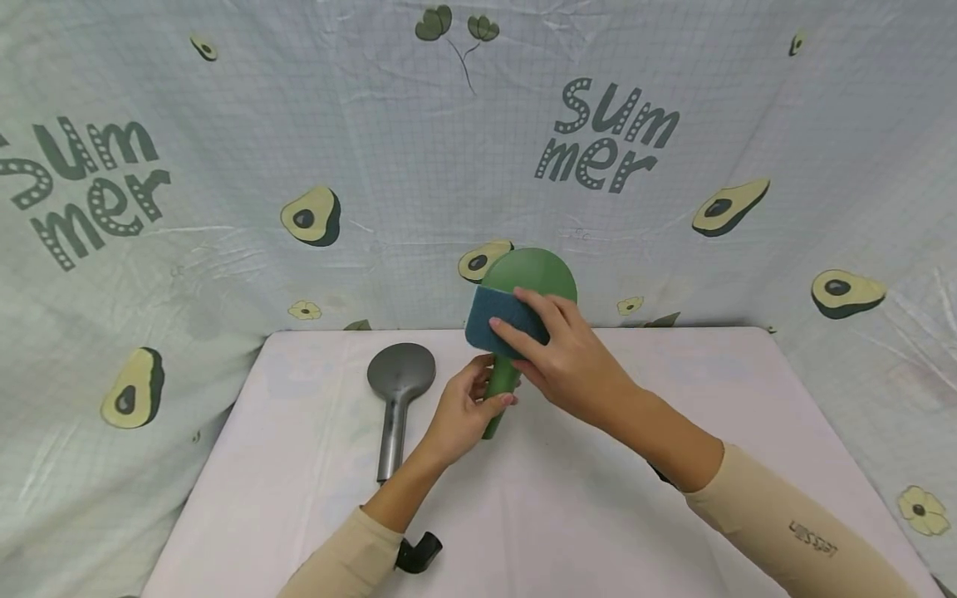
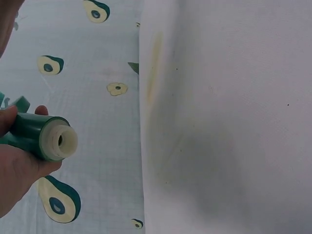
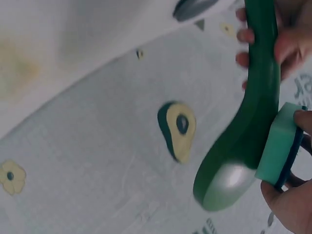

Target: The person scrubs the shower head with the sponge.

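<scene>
My left hand (image 1: 478,394) grips the handle of a green shower head (image 1: 542,270) and holds it upright above the white table (image 1: 523,498), with the round head toward the backdrop. The left wrist view shows the handle's open cream end (image 2: 58,140) sticking out of my left hand (image 2: 17,170). My right hand (image 1: 538,332) holds a blue sponge (image 1: 493,320) against the face of the head. In the right wrist view the sponge (image 3: 278,146) is pinched flat onto the green shower head (image 3: 243,146) by my right hand (image 3: 287,204).
A grey shower head (image 1: 399,378) lies flat on the table, left of my hands, handle toward me. An avocado-print cloth (image 1: 224,208) hangs behind and around the table. A black strap piece (image 1: 419,552) sits by my left sleeve.
</scene>
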### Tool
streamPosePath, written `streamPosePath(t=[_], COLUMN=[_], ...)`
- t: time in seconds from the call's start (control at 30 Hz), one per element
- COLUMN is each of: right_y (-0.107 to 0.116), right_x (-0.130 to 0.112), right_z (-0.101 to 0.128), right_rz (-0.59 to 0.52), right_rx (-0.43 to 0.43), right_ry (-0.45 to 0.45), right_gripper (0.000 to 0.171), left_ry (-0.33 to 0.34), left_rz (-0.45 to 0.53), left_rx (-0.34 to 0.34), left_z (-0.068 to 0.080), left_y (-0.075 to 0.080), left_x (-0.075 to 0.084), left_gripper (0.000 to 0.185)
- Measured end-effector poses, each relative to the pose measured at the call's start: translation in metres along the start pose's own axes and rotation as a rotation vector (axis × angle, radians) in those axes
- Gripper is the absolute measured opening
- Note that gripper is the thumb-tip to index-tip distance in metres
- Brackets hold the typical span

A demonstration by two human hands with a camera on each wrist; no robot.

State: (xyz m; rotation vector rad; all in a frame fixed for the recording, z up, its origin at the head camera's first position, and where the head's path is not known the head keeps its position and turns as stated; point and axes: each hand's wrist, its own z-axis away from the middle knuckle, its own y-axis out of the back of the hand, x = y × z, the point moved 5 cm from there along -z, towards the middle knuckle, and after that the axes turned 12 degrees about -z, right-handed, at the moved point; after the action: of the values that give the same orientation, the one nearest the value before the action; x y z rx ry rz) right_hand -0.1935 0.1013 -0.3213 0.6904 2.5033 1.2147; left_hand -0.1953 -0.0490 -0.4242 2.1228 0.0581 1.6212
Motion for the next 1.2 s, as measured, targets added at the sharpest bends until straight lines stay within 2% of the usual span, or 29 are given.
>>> streamPosePath(t=[0.13,0.23,0.33,0.53,0.6,0.73,0.97,1.1,1.2], right_y=[-0.005,0.001,0.014,0.044,0.048,0.043,0.006,-0.002,0.002], right_x=[-0.010,-0.003,0.014,0.057,0.063,0.055,0.006,-0.011,-0.007], right_z=[0.005,0.001,-0.007,-0.019,-0.021,-0.019,0.001,0.009,0.007], right_rz=[0.025,0.018,-0.020,-0.108,-0.117,-0.101,0.007,0.074,0.052], right_rx=[0.000,0.019,0.045,0.114,0.121,0.122,0.041,0.021,0.038], right_ry=[0.032,0.004,-0.064,-0.286,-0.313,-0.238,-0.027,0.006,-0.011], right_gripper=[0.060,0.060,0.058,0.054,0.054,0.055,0.059,0.059,0.059], left_ry=[-0.003,-0.017,-0.031,-0.048,-0.050,-0.037,-0.047,-0.045,-0.036], left_rz=[0.000,0.021,0.046,0.055,0.047,0.038,0.027,0.018,0.036], left_rx=[0.017,0.009,-0.009,-0.030,-0.030,-0.020,0.015,0.025,0.016], left_z=[0.000,0.000,0.000,0.002,0.003,0.004,0.002,0.003,0.003], left_y=[0.000,-0.001,-0.003,-0.007,-0.007,-0.005,0.000,0.000,-0.002], left_x=[0.000,0.002,0.003,0.006,0.007,0.008,0.007,0.006,0.005], left_gripper=[0.049,0.051,0.056,0.058,0.059,0.058,0.056,0.049,0.051])
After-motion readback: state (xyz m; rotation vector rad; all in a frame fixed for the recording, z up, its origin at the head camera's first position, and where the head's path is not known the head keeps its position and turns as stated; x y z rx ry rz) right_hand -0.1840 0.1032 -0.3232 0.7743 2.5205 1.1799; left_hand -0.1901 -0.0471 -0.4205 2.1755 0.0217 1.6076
